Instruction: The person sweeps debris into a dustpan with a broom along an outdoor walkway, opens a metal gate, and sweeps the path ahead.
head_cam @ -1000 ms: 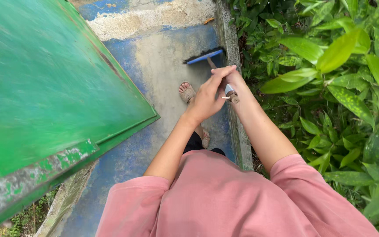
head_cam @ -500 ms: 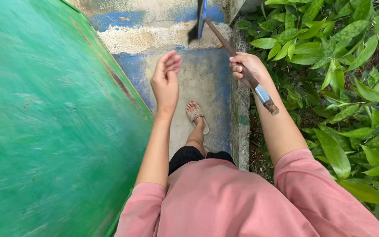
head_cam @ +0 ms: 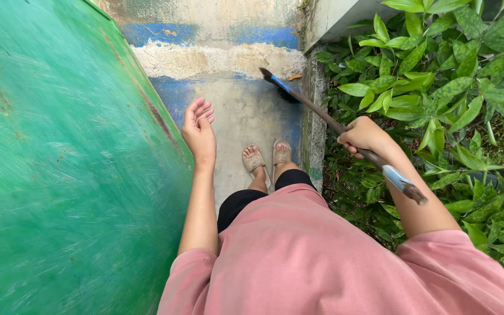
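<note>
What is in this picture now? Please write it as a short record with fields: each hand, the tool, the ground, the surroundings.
Right hand: closed around the wooden handle of the broom.
Left hand: open, holds nothing, close to the green metal panel.
Broom: blue head with dark bristles, down on the concrete path.
Feet: both in sandals, side by side on the path.
Surroundings: leafy plants on the right; worn blue paint on the concrete.
</note>
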